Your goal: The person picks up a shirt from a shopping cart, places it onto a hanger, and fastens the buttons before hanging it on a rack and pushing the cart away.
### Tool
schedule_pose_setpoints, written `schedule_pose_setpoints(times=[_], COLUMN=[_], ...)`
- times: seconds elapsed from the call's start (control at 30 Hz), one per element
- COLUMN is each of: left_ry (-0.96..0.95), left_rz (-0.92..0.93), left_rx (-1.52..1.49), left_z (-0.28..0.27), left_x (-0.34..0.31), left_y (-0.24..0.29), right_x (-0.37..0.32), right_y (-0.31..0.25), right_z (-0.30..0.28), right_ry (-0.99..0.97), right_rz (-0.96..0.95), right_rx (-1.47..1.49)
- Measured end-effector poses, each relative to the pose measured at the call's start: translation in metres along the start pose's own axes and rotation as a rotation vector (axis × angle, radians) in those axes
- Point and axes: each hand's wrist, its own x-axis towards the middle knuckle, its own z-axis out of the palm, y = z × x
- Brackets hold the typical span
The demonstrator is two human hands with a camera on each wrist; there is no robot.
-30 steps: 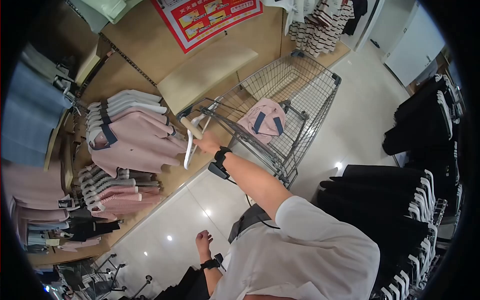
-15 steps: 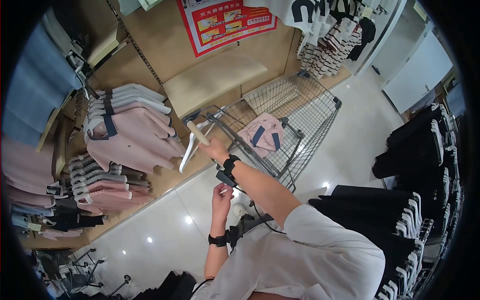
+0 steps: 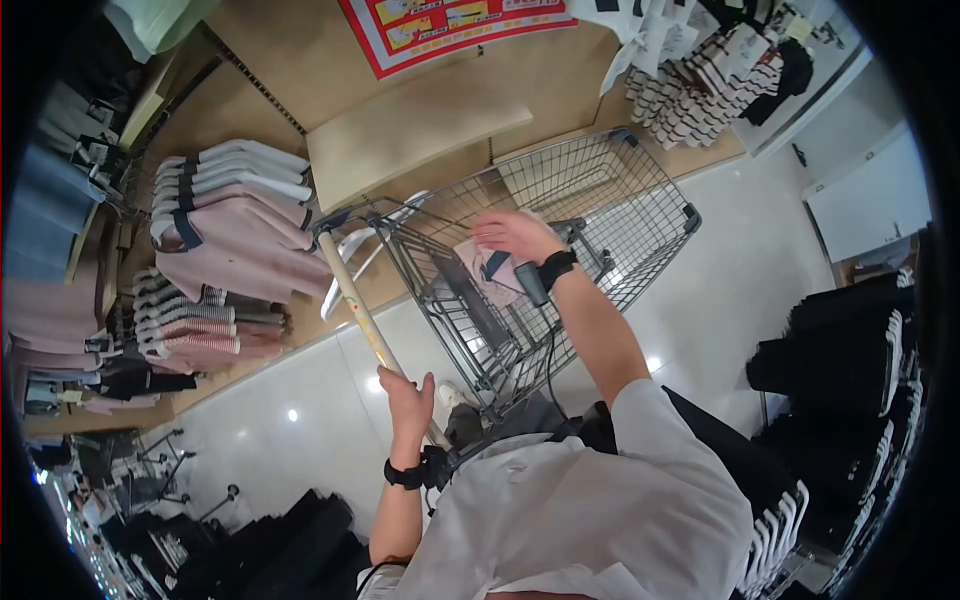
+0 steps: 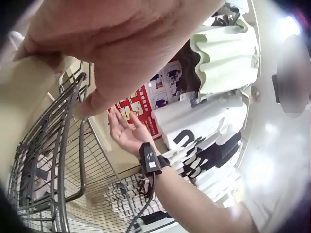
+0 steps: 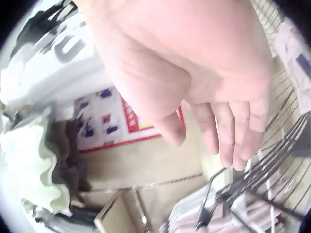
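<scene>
My left hand (image 3: 405, 408) grips the cream handle bar (image 3: 358, 310) of a wire shopping cart (image 3: 690, 217), with the thumb sticking up. In the left wrist view its fingers lie over the bar. My right hand (image 3: 525, 238) hovers over the cart basket, holding nothing, fingers extended and slightly bent. Below it a folded pink shirt (image 3: 490, 270) with navy stripes lies in the cart, partly covered by the hand. White hangers (image 3: 345, 280) show beside the handle's far end. The right wrist view shows the right hand's loose fingers (image 5: 226, 131) near the cart wires.
Pink shirts (image 3: 235, 240) hang on a rack at left, with striped tops (image 3: 190, 325) lower down. A wooden shelf (image 3: 420, 140) stands behind the cart. Black garments (image 3: 820, 365) on white hangers line the right side. Striped clothes (image 3: 700, 100) hang at the back.
My right hand has left the handle bar and moved right, over the pink shirt in the cart. My left hand has come up from near my body and taken hold of the bar.
</scene>
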Motion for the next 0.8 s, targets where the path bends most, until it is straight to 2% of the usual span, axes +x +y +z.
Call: schedule_pose_setpoints(times=[0.03, 0.1, 0.13, 0.17, 0.23, 0.37, 0.43, 0.47, 0.57, 0.7, 0.73, 0.8], left_ry=[0.007, 0.067, 0.018, 0.024, 0.038, -0.046, -0.038, -0.037, -0.015, 0.009, 0.013, 0.006], left_rz=[-0.019, 0.100, -0.016, -0.028, -0.037, -0.123, -0.128, -0.127, -0.126, -0.089, -0.097, -0.116], left_rx=[0.012, 0.243, 0.156, 0.157, 0.251, 0.226, 0.256, 0.283, 0.344, 0.419, 0.419, 0.430], left_z=[0.002, 0.003, 0.002, 0.005, 0.009, 0.005, 0.008, 0.008, 0.008, 0.014, 0.015, 0.014], left_x=[-0.003, 0.000, 0.003, 0.004, 0.005, 0.005, 0.007, 0.007, 0.008, 0.007, 0.007, 0.008], left_y=[-0.002, -0.008, -0.009, -0.008, -0.009, 0.012, 0.015, 0.018, 0.028, 0.021, 0.024, 0.027], right_x=[0.016, 0.022, 0.034, 0.039, 0.034, 0.042, 0.044, 0.048, 0.052, 0.064, 0.052, 0.054], right_y=[0.020, 0.058, 0.086, 0.106, 0.123, 0.168, 0.184, 0.188, 0.202, 0.231, 0.211, 0.229], right_z=[-0.048, -0.107, -0.143, -0.171, -0.183, -0.216, -0.222, -0.220, -0.224, -0.228, -0.212, -0.220], right_ry=[0.099, 0.437, 0.518, 0.600, 0.699, 0.679, 0.656, 0.710, 0.636, 0.728, 0.699, 0.709], right_rz=[0.056, 0.122, 0.172, 0.222, 0.342, 0.426, 0.343, 0.384, 0.514, 0.494, 0.556, 0.555], right_rx=[0.049, -0.083, -0.160, -0.237, -0.166, -0.085, 0.007, 0.100, 0.125, 0.207, 0.190, 0.195])
